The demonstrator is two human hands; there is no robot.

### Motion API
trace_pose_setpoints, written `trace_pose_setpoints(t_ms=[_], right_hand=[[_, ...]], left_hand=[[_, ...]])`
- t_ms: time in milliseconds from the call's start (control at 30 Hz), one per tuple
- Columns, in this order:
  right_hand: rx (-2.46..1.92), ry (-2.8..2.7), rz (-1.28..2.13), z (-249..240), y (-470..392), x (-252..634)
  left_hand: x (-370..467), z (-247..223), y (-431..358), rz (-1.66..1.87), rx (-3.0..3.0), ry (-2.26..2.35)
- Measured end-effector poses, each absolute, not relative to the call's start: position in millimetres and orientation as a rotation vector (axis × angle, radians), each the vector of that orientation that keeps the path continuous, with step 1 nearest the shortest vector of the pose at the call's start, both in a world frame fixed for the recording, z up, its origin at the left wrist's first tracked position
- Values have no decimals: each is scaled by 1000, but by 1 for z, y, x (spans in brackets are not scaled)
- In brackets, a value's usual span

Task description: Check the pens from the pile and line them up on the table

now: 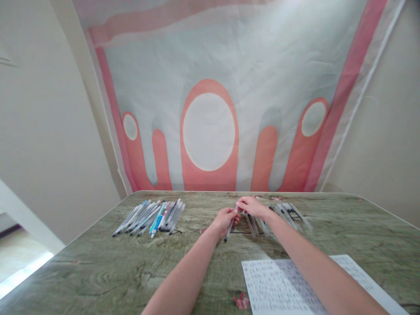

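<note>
Near the middle of the table, my left hand [225,220] is closed around a clear pen [229,229] with a dark end, which slants down toward me. At the upper end of that same pen, my right hand [252,206] pinches with its fingertips. Several clear pens [254,226] lie under and beside my right hand, partly hidden by it. Farther right, another group of clear pens with dark parts [288,214] lies side by side. What exactly the right fingertips grip on the pen is too small to make out.
A row of many pens [149,218], mostly clear with some blue ones, lies on the left of the wood-patterned table [108,271]. A sheet of paper covered in writing [272,280] lies at front right, under my right forearm. A printed cloth [209,52] hangs behind the table.
</note>
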State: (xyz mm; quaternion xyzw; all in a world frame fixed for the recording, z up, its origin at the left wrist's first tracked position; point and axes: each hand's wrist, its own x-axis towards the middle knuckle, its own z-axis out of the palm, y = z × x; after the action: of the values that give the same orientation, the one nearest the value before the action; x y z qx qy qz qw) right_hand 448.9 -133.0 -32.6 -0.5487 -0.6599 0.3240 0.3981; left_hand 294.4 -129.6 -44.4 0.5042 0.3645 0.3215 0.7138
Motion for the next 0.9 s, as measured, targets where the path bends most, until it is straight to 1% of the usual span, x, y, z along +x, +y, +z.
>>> trace_pose_setpoints(t_ms=[267, 633, 900], right_hand=[[-1457, -1745, 745, -37, -130, 450], [-1446, -1767, 752, -33, -132, 449], [-1483, -1771, 621, -38, -127, 452]], left_hand=[[295, -42, -130, 671, 1129, 815], [296, -43, -131, 640, 1136, 797], [295, -44, -131, 639, 1116, 785]])
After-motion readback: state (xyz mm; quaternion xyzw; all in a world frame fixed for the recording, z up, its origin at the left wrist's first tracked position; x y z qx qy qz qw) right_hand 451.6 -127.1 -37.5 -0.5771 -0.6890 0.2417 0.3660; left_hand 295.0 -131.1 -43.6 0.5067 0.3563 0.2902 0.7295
